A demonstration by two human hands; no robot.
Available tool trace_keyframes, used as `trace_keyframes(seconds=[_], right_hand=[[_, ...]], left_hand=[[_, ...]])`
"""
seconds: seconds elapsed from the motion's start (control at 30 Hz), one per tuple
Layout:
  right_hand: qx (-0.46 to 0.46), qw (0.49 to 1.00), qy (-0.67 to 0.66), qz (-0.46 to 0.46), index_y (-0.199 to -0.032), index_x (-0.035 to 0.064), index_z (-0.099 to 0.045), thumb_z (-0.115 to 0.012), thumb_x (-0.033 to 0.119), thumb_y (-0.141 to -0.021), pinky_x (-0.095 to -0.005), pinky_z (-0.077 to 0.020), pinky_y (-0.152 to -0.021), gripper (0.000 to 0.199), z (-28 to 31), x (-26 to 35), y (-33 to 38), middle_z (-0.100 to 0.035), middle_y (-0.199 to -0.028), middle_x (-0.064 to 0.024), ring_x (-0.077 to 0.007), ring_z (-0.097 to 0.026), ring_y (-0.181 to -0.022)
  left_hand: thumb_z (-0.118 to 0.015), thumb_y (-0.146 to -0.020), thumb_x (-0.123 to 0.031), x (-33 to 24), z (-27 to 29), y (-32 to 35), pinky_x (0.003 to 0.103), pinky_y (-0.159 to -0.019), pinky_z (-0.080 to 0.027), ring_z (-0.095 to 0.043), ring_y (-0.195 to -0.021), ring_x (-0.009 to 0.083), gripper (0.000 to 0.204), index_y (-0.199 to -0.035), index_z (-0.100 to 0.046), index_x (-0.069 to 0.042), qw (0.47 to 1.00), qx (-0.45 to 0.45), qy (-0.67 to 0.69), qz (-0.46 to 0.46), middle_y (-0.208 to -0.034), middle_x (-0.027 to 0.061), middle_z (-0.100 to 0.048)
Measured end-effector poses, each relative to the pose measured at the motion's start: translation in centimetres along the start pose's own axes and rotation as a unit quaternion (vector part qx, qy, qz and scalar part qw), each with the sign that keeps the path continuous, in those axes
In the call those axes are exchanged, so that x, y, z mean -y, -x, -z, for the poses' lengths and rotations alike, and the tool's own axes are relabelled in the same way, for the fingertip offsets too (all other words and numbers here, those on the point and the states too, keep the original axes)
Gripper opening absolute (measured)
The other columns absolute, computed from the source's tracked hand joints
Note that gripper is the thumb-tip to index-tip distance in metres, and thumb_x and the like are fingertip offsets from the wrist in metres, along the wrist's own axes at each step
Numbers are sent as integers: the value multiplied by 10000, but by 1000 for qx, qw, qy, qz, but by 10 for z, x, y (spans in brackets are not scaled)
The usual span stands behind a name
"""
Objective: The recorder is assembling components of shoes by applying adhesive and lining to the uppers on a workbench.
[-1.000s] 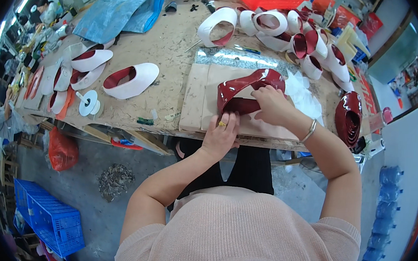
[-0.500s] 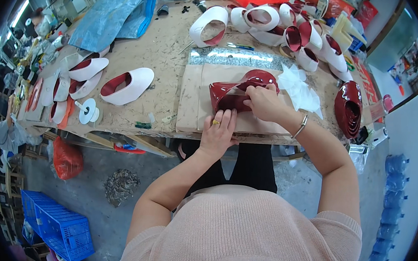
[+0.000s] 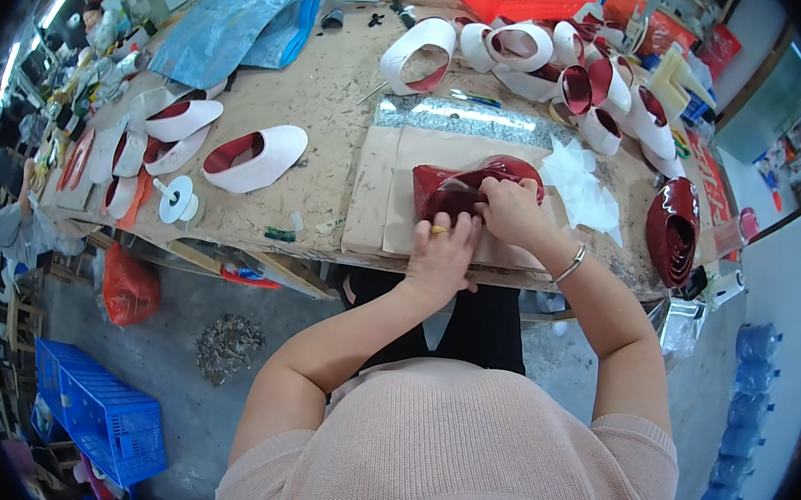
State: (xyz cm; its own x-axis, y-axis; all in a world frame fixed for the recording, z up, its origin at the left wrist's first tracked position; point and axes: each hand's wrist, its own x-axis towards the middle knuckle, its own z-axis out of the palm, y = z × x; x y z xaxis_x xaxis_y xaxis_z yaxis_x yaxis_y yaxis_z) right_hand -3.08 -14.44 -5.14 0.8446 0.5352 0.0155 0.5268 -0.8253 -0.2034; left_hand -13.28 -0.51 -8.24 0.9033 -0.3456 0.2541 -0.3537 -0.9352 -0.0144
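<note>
In the centre of the frame, a glossy dark red piece [image 3: 430, 184] lies on a brown sheet [image 3: 375, 195] at the near edge of the table [image 3: 331, 120]. The right hand [image 3: 518, 213], with a bracelet [image 3: 572, 263] on its wrist, comes in from the right; its grip is closed, the curled fingers pinching the piece near its middle. The left hand [image 3: 440, 258], wearing a yellow ring [image 3: 437, 229], is just below the piece, its fingers loosely spread and their tips at its near edge; whether that grip has hold of it, one cannot tell.

Right of the piece lie white sheets [image 3: 579, 188], and farther right a nested stack of glossy red pieces [image 3: 672, 236]. White shoe uppers with red linings crowd the upper right; another white upper [image 3: 280, 156] lies at left centre, near a white spool [image 3: 181, 208]. A blue sheet [image 3: 220, 20] spreads across the upper left, and a red basket [image 3: 512, 14] stands at the top.
</note>
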Motion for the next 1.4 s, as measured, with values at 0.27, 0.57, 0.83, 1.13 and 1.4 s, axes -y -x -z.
trace_keyframes(seconds=[0.27,0.57,0.83,1.13,1.4], right_hand=[[14,978,-52,203,-1101,43,-619,-792,69,-587,-396,-456,-868,543,43,-28,27,-558,-1102,-113,-284,-516,-1104],[-32,966,100,236,-929,85,-636,-793,151,-604,-389,-393,-917,367,53,-31,6,-551,-1026,-71,-284,-481,-1033],[-58,947,12,314,-839,103,-635,-667,165,-766,-409,-298,-947,102,45,-40,18,-611,-821,-53,-215,-527,-972],[-55,998,-23,-3,-921,66,-654,-658,244,-818,-450,-329,-861,205,11,-36,32,-666,-845,-94,-249,-586,-966],[-18,997,-15,-77,-886,67,-657,-681,223,-781,-477,-339,-848,190,13,-28,22,-665,-883,-93,-258,-586,-975]], left_hand=[[-820,-495,-449,-3,-24,1,403,-1019,-368,-409,-1183,298,998,-1282,-469,55,995,-78,-14,-62,-1210,152,-433],[-827,-498,-435,1,-18,0,401,-998,-375,-424,-1160,284,1007,-1298,-451,47,994,-86,8,-65,-1206,134,-432],[-838,-488,-425,1,-16,-1,392,-968,-391,-432,-1131,282,1016,-1311,-431,11,996,-67,24,-58,-1172,115,-441],[-874,-473,-356,-2,-15,-4,382,-948,-409,-430,-1090,292,1041,-1367,-413,-90,995,-61,75,-38,-1162,105,-432],[-874,-496,-407,-25,-7,-19,499,-918,-378,-379,-1108,383,1044,-1398,-386,-208,998,20,54,19,-1205,145,-362]])
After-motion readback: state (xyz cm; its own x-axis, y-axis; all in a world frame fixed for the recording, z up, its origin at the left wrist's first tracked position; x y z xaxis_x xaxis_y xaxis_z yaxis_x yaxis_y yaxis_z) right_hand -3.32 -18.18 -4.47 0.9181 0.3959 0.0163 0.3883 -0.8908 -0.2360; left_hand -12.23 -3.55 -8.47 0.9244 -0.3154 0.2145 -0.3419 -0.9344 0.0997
